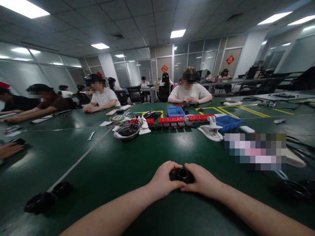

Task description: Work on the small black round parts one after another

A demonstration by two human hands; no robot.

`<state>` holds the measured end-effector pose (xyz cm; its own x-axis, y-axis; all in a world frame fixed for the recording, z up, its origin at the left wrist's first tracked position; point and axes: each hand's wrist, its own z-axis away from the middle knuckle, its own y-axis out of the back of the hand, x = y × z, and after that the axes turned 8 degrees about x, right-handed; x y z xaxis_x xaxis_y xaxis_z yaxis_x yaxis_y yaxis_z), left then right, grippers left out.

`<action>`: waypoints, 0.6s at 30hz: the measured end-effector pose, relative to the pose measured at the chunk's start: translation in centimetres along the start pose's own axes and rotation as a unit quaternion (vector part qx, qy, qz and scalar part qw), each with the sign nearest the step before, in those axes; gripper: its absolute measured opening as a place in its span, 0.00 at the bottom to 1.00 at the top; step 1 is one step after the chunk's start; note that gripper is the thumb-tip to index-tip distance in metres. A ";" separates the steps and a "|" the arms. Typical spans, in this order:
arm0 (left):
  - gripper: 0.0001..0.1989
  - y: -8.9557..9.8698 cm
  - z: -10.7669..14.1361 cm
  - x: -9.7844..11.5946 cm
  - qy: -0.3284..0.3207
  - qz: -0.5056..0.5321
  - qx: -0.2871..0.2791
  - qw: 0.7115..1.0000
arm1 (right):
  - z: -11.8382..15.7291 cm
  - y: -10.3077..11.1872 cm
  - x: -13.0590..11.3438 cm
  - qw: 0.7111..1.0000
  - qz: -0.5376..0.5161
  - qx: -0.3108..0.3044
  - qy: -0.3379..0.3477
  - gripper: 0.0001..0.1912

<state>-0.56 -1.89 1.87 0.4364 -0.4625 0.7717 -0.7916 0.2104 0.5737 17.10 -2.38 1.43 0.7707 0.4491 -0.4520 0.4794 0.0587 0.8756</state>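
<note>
A small black ring-shaped part (182, 174) with a round opening on top is held between both hands, low over the green table (137, 154). My left hand (166, 178) curves round its left side, fingers behind and thumb in front. From the right, my right hand (200, 179) closes on the same part, its thumb tip near the left thumb. The lower side of the part is partly hidden by the fingers.
Black round parts (40, 202) lie at the lower left, and black coils (292, 190) at the right. Farther back are a wrench (91, 136), a clear bowl (126, 131), red sockets (171, 120), a white clamp (212, 129) and blue trays (227, 123). People sit around the table.
</note>
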 end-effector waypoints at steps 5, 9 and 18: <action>0.21 0.4 -0.2 0.0 -0.040 -0.012 -0.054 0.998 | 0.1 1.2 0.4 0.996 -0.056 -0.044 0.047 0.25; 0.22 0.5 -0.1 0.1 -0.038 -0.009 -0.057 0.998 | -0.2 1.8 1.3 0.986 -0.111 -0.097 0.081 0.14; 0.21 -0.1 0.1 -0.1 0.005 0.003 0.001 1.000 | -0.1 0.1 0.3 1.000 -0.020 -0.015 -0.013 0.22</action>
<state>-0.59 -1.91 1.69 0.4356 -0.4522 0.7783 -0.7949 0.2124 0.5684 17.41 -2.17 1.41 0.7620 0.4218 -0.4913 0.4979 0.1036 0.8611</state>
